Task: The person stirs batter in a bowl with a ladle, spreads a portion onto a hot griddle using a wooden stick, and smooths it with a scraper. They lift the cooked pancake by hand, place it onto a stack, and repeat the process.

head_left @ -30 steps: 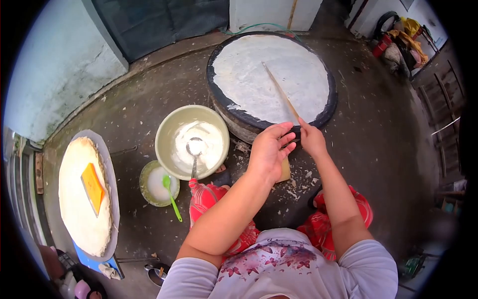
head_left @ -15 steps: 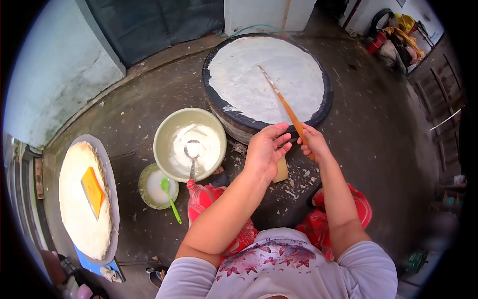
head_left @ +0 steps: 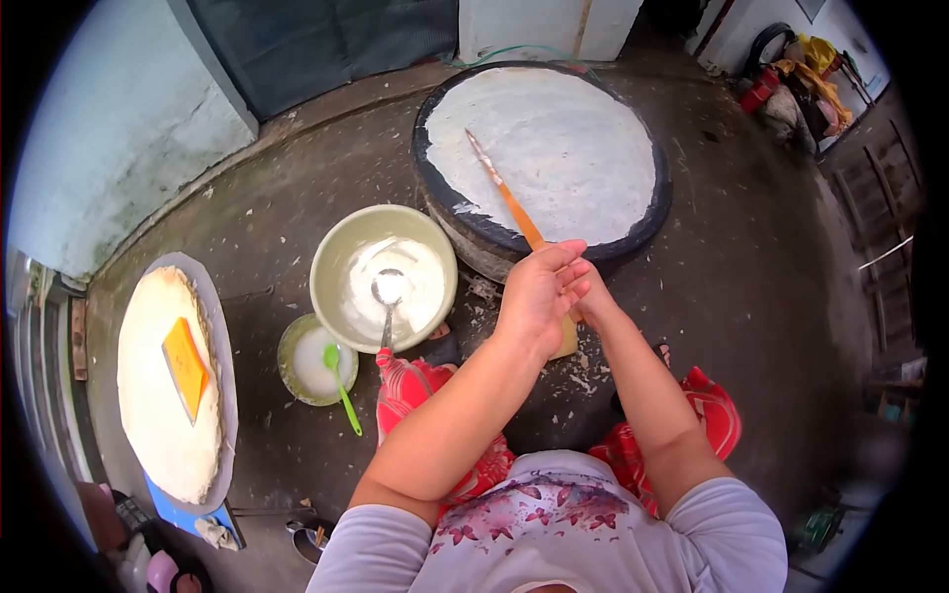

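Note:
My right hand (head_left: 589,294), partly hidden behind the left, is closed around the handle of a long wooden spatula (head_left: 512,205). The spatula slants up and left, its whitish tip over the white sheet (head_left: 568,148) that covers a large round griddle (head_left: 423,170). In front of the right wrist, my left hand (head_left: 537,296) has its fingers loosely apart and appears to hold nothing. Left of my hands stands a pale green bowl (head_left: 318,272) of white batter with a metal ladle (head_left: 389,294) resting in it.
A smaller bowl (head_left: 287,368) of white liquid holds a green spoon (head_left: 341,390). At far left lies a stack of pale round sheets (head_left: 158,415) with a yellow scraper (head_left: 184,361) on top. Scraps litter the floor below the griddle. Assorted items (head_left: 816,84) sit at the back right.
My right hand has moved left behind my left hand. The spatula's tip has swung left across the white sheet. The camera view has shifted slightly.

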`<state>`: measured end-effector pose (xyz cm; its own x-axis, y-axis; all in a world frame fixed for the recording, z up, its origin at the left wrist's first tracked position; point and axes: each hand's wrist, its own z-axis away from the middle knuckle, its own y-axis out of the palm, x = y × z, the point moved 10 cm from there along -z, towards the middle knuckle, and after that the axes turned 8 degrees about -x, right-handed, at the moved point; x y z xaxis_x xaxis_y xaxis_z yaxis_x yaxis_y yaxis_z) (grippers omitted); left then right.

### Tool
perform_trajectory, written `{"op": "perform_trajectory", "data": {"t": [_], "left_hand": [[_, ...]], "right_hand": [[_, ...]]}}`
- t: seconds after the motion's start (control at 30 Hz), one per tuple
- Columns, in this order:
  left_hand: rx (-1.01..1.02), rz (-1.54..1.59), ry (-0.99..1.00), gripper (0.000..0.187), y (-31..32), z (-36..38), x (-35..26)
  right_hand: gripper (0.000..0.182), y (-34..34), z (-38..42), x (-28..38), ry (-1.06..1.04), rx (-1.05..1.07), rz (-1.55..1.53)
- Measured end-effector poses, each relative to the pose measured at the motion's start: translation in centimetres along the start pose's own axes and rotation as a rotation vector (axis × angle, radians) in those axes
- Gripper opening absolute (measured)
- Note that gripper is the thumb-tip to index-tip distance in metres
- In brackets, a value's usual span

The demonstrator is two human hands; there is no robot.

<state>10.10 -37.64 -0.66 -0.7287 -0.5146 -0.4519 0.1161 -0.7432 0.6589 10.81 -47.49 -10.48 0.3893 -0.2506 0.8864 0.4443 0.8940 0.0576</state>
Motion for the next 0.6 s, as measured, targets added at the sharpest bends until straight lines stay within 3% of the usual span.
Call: {"op": "perform_trajectory", "data": {"t": [0.03,0.1,0.2,0.43,0.6], "left_hand": [[-0.007,-0.001,0.002,0.023,0.0,0.0,-0.1],[-0.007,-0.008,0.005,0.023,0.0,0.1,-0.2],[0.000,-0.021,0.007,0.024,0.1,0.2,-0.2],[-0.009,-0.064,0.022,0.027,0.2,0.2,-0.3],[0.005,-0.051,0.006,0.026,0.2,0.2,-0.2]], "right_hand": [[0.016,0.5,-0.3,-0.3,0.003,0.002,0.000],[0.015,1.9,-1.3,-0.3,0.017,0.066,-0.289],[0.016,2.4,-6.1,-3.7,-0.109,0.198,-0.296],[0.021,4.3,-1.1,-5.2,-0.033,0.155,-0.012],[0.027,2.5,-1.7,-3.3,-0.048,0.073,0.074]]}}
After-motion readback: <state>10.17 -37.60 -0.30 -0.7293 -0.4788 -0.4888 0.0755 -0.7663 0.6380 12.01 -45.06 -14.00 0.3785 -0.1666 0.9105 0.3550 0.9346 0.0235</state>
